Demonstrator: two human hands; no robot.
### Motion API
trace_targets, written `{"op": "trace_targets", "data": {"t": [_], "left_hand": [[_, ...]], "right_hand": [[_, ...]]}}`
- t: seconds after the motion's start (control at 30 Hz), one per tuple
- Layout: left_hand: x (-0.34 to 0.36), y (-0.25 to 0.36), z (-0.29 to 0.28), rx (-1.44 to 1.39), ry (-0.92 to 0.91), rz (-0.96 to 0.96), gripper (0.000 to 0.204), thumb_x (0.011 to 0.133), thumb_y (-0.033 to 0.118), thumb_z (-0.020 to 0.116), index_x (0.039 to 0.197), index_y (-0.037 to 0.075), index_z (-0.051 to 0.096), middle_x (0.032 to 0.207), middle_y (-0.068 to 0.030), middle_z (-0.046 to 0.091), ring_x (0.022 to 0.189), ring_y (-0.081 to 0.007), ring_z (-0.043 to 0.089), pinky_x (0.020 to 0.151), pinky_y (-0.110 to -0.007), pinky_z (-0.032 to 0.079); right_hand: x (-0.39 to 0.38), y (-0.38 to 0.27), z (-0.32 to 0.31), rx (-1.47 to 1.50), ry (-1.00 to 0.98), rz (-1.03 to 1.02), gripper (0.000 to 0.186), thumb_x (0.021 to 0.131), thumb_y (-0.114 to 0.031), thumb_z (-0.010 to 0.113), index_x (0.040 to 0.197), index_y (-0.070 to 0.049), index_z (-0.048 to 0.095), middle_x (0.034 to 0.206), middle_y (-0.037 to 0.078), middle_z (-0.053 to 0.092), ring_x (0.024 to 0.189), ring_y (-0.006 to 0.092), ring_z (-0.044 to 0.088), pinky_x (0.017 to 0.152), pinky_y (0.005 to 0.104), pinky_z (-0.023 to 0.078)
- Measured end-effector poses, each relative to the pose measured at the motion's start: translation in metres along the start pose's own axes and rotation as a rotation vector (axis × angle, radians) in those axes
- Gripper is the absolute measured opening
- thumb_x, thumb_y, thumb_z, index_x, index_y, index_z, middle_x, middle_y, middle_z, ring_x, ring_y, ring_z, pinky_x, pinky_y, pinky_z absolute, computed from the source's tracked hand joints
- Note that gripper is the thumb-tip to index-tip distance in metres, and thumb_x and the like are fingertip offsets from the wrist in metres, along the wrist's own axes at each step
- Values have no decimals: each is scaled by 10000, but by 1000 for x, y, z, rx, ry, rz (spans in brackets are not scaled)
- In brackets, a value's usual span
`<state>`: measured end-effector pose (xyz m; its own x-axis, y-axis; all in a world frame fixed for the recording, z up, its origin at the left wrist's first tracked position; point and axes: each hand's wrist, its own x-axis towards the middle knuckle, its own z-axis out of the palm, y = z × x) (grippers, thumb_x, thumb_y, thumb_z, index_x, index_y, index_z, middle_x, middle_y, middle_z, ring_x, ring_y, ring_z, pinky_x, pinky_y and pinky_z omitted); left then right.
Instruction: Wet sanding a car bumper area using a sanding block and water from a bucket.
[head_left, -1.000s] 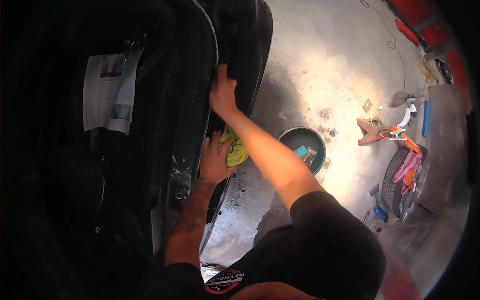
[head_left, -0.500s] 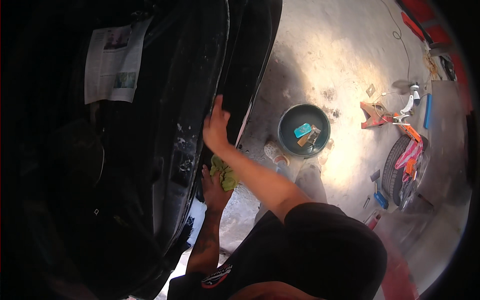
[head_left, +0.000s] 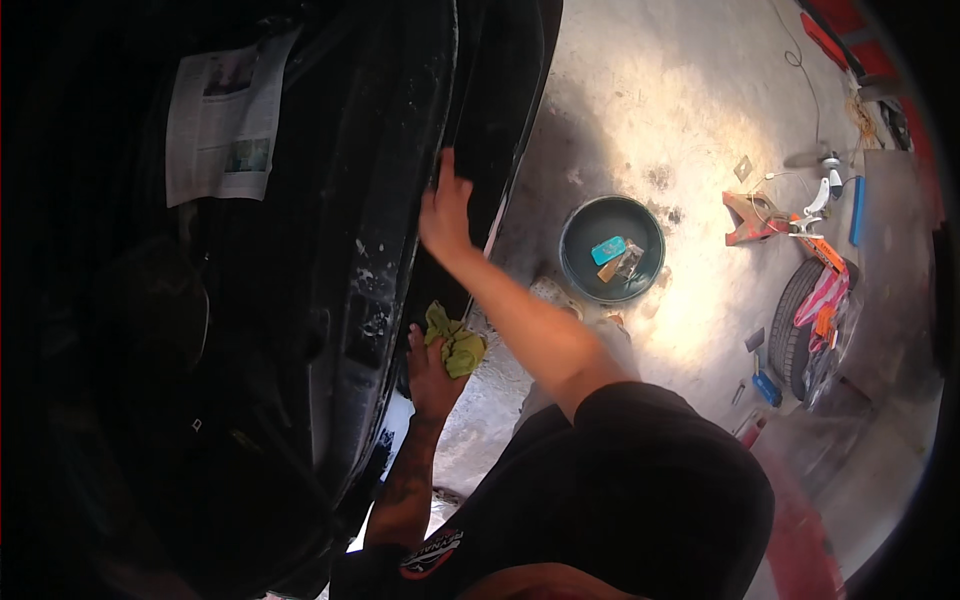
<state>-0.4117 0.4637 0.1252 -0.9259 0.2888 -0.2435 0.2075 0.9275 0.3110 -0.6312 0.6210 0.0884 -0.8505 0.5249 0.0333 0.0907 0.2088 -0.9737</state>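
A black car body panel with scuffed, whitish patches fills the left side, a narrow gap running along its edge. My right hand lies against that edge, its index finger stretched forward and the thumb apart. Some of its other fingers are hidden against the panel, and nothing shows in them. Lower down, my left hand rests by the same edge. A crumpled yellow-green cloth is held in it, between thumb and fingers.
A sheet of newspaper hangs on the dark panel. On the concrete floor stands a round dark basin, holding a turquoise block and a brown piece. Farther right are a red metal stand, a tyre and a blue-handled brush.
My right hand has slid forward along the panel edge. My left hand and the cloth have shifted slightly, with the cloth still held.
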Motion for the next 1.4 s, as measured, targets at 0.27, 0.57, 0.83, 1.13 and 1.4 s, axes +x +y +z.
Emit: {"op": "trace_targets", "data": {"t": [0.27,0.57,0.83,1.13,1.4], "left_hand": [[6,-3,4,7,-27,22,772,734,356,859,1329,68,459,1530,-373,275,1381,-548,350,1091,-616,376],[4,0,-3,26,-27,-5,739,733,326,848,1304,72,454,1526,-392,272,1367,-559,367,1075,-600,395],[7,7,-2,-42,7,-59,590,755,200,805,1239,70,494,1510,-403,290,1368,-559,368,1092,-583,394],[45,39,-21,7,-69,-29,555,701,83,797,1180,55,518,1572,-326,241,1464,-502,236,1189,-553,260],[68,39,-31,106,-138,-12,602,678,173,820,1187,73,515,1592,-302,219,1494,-436,222,1180,-565,263]], "right_hand": [[-4,7,-21,-138,-79,-20,784,791,93,528,1532,36,279,1022,304,567,968,427,496,900,469,447],[65,22,-116,-753,-220,-439,682,781,-1,579,1448,-112,488,1545,42,446,1181,370,532,952,484,430],[48,38,-84,-902,-222,-754,454,844,-169,572,1287,-95,635,1438,5,550,1091,286,544,812,417,441],[102,40,-119,-910,-262,-840,546,786,-162,620,1332,-160,613,1427,-33,555,1084,313,549,808,424,461],[47,40,-78,-862,-184,-663,547,814,-141,590,1361,-135,586,1475,-1,523,1123,353,534,852,469,443]]}}
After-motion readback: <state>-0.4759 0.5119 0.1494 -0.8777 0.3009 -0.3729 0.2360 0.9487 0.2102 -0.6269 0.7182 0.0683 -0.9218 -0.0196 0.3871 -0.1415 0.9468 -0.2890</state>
